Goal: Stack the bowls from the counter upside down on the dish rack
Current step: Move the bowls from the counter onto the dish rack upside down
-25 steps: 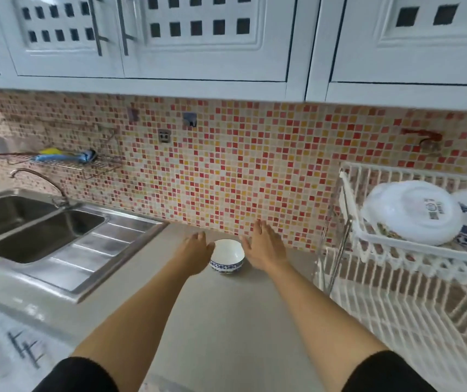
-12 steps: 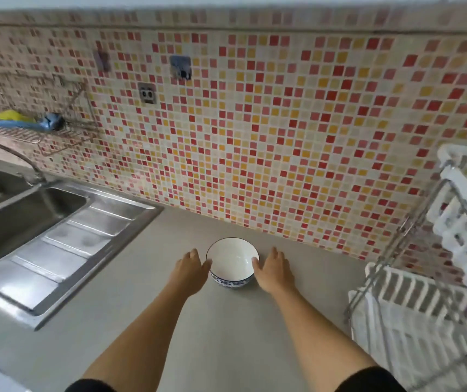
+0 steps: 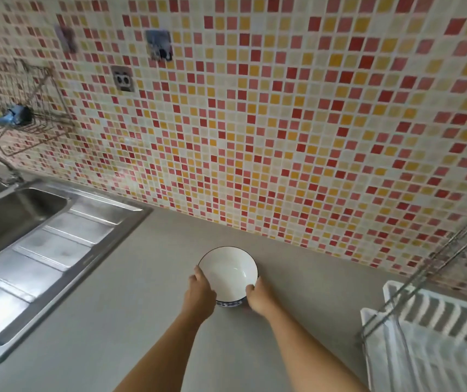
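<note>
Holding the bowl (image 3: 228, 274) from both sides, the two hands close on its rim. The left hand (image 3: 200, 292) grips the left side, with the thumb over the edge and the other fingers hidden under the wall of the bowl. The right hand (image 3: 259, 297) grips the near right side in the same way, the thumb touching the rim. Both forearms come up from the bottom of the view and draw together toward the bowl, with the wrists nearly straight.

Half a second ago the hands lay flat on the counter (image 3: 147, 315) at each side of the bowl, fingers stretched forward and only touching it. Now the fingers are curled around it and the hands are closer to each other. The view is also nearer to the wall, so the bowl appears larger and lower.

The bowl is white inside, with a thin dark line on the rim and a blue pattern on the outer wall near its base. It is upright, open side up. I cannot tell if it rests on the grey counter or is lifted a little. It is in front of the tiled wall (image 3: 283, 123), between the steel sink (image 3: 14, 210) on the left and the white dish rack (image 3: 436, 343) on the right, well apart from both.
</note>
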Demonstrator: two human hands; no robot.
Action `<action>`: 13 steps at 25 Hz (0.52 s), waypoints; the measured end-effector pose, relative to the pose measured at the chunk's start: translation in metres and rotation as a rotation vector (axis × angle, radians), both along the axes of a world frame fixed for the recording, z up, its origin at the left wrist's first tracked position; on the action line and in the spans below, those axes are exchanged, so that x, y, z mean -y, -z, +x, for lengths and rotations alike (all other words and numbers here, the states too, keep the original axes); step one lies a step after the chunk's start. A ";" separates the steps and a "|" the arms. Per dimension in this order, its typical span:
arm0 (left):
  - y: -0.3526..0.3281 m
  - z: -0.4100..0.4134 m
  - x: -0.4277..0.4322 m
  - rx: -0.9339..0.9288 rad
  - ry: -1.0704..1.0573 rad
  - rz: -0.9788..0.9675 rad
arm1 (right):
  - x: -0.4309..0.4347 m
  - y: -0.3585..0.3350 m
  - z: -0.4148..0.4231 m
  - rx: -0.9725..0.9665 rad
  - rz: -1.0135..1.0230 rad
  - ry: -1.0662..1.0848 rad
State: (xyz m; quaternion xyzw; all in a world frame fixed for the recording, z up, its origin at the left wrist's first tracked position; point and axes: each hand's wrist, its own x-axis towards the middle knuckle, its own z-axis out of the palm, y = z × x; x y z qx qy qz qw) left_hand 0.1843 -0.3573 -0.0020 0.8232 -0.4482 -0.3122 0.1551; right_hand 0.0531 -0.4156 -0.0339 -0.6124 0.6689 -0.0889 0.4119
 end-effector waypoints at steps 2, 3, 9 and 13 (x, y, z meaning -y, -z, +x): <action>-0.003 -0.005 -0.002 -0.033 -0.069 -0.015 | 0.000 0.007 0.001 0.109 0.027 0.041; -0.006 -0.007 -0.006 -0.034 -0.091 -0.027 | -0.004 0.007 0.000 0.151 0.027 0.056; -0.039 -0.004 -0.044 -0.013 -0.176 -0.244 | -0.050 -0.033 -0.009 0.326 -0.109 0.048; -0.086 -0.003 -0.092 0.027 -0.221 -0.454 | -0.097 -0.081 -0.017 0.444 -0.252 -0.020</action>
